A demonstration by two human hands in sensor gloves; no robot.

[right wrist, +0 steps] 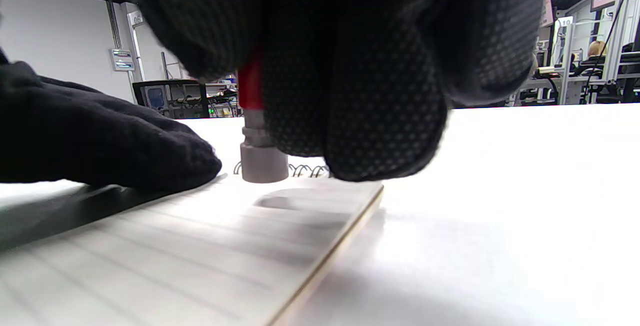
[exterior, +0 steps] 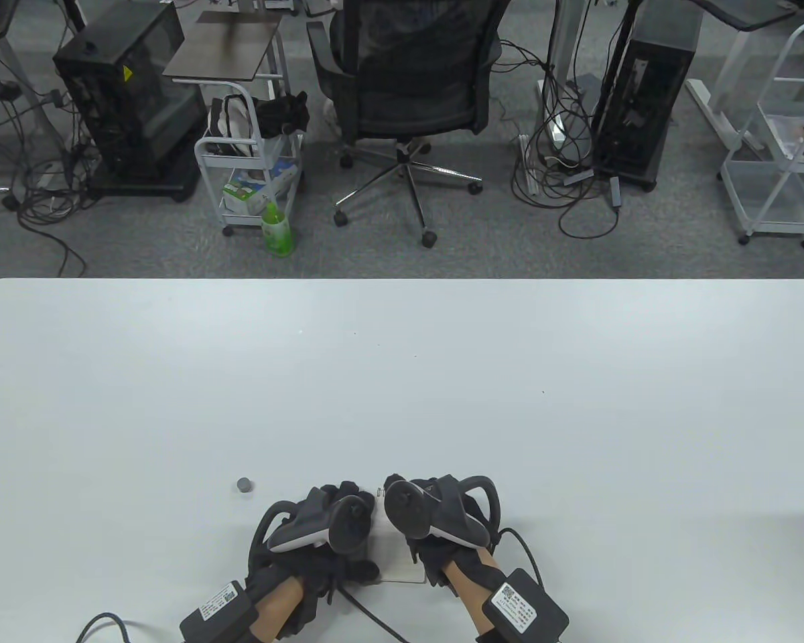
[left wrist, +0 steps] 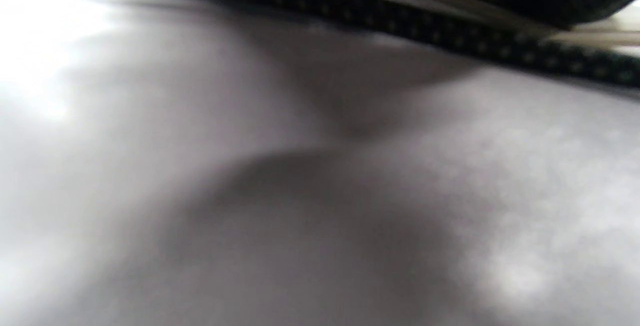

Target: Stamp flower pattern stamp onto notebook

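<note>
At the near edge of the tabletop [exterior: 402,375] both gloved hands meet over the notebook [right wrist: 200,246], which lies open and flat, its lined page showing and its spiral binding on the far side. The right hand [exterior: 435,516] grips the stamp [right wrist: 261,158] with its fingers [right wrist: 380,116] curled around the red upper body; the stamp stands upright, its grey round base on or just above the page near the spiral edge, with a shadow just in front of it. The left hand [exterior: 321,529] rests flat on the left part of the notebook, its fingers [right wrist: 125,151] lying stretched on the page, close beside the stamp but apart from it. The notebook's right edge runs free, with bare tabletop beyond it. A small grey cap [exterior: 244,484] sits on the tabletop just left of the left hand. Farther out the tabletop spreads wide to its far edge. Beyond stand an office chair [exterior: 409,87] and a wire cart [exterior: 251,167].
</note>
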